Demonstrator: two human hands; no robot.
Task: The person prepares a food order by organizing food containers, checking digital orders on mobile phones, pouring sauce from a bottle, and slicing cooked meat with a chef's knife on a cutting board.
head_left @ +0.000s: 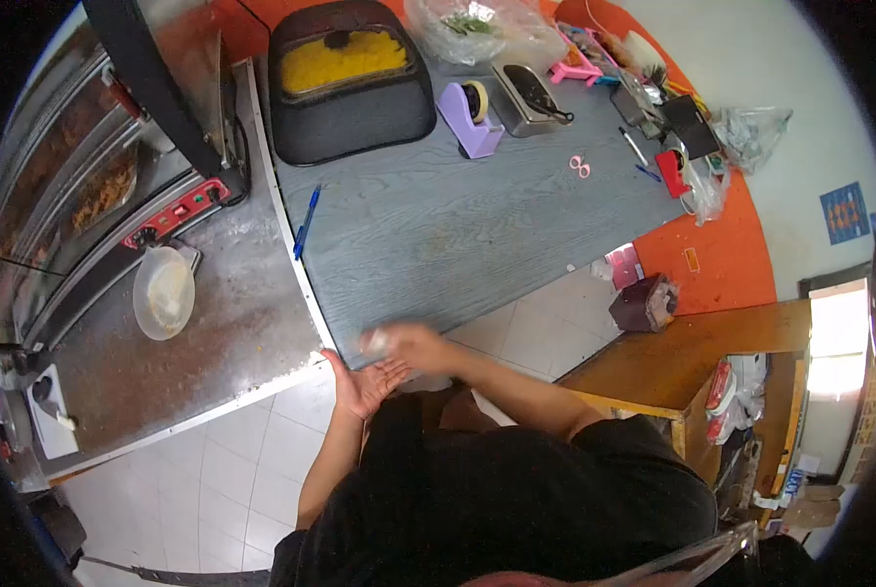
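The right hand (414, 347), grip unclear, may be slackening, dropping a small blurred whitish object (377, 342) past the outstretched, empty left hand (364, 388).

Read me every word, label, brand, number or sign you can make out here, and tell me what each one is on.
No text reads with certainty.
Blue wall poster: any wording is too small to read.
Red control panel: any markings are too small to read.
White label with blue letters, lower right: too blurred to quote reliably.
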